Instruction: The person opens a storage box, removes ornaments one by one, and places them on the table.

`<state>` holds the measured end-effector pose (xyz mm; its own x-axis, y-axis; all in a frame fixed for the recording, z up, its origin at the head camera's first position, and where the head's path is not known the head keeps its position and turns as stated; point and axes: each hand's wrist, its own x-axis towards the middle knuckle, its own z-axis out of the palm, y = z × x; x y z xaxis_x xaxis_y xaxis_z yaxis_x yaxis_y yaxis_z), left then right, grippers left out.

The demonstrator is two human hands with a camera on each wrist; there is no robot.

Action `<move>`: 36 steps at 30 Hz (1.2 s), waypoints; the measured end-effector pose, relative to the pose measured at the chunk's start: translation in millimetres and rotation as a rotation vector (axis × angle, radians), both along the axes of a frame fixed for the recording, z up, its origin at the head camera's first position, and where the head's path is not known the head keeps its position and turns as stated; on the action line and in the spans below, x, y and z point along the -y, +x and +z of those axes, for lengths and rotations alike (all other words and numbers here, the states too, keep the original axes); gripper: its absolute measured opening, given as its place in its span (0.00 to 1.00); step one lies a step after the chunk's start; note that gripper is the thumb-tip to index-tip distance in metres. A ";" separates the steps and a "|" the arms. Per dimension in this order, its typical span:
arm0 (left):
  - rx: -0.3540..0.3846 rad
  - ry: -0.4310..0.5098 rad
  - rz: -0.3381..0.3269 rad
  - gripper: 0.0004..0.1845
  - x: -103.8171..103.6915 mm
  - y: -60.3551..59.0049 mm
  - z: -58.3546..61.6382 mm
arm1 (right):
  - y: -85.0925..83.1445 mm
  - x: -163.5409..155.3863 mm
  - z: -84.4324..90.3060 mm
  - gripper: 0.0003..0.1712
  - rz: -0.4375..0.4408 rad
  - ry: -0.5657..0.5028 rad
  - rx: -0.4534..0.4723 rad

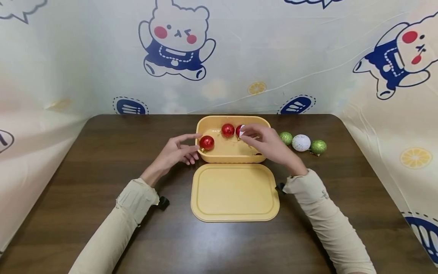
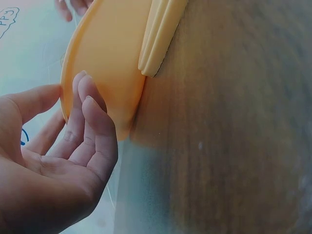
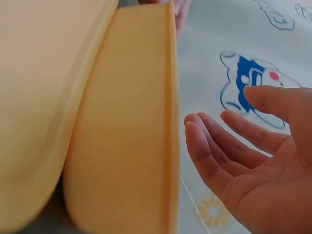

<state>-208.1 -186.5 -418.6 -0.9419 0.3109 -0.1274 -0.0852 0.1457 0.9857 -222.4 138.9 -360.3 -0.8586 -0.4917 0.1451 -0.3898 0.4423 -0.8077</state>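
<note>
Yellow and smooth-walled, an open box [image 1: 226, 159] stands close to the far edge of the dark wooden table [image 1: 102, 171], with a matching lid [image 1: 235, 194] lying flat just beside its near side. Three red baubles sit in the box: one red bauble [image 1: 207, 142] by its left end, a second [image 1: 227, 130] towards its back wall, and a third [image 1: 238, 131] partly hidden behind the right hand [image 1: 268, 144]. That hand is over the box's right half, thumb and fingers well parted, gripping nothing. At the left end, the left hand [image 1: 174, 150] touches the rim with its thumb, its other fingers loosely bent beside the outer wall. Towards the table's far right corner, a speckled white ball [image 1: 301, 143] lies between two glittery green balls [image 1: 318, 147].
</note>
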 end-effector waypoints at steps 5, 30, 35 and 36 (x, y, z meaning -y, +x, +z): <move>0.009 -0.003 0.001 0.27 -1.2 0.2 -2.2 | -7.9 23.4 -8.4 0.17 0.039 0.007 -0.033; 0.001 -0.038 0.011 0.25 -3.4 2.2 5.8 | -26.1 87.0 -41.6 0.20 0.134 0.141 -0.004; -0.006 -0.033 0.012 0.25 -3.3 2.4 7.3 | -26.8 85.2 -42.7 0.26 0.174 0.181 0.022; -0.008 -0.029 0.011 0.25 -3.3 2.3 7.6 | -26.8 84.9 -42.5 0.28 0.183 0.192 0.028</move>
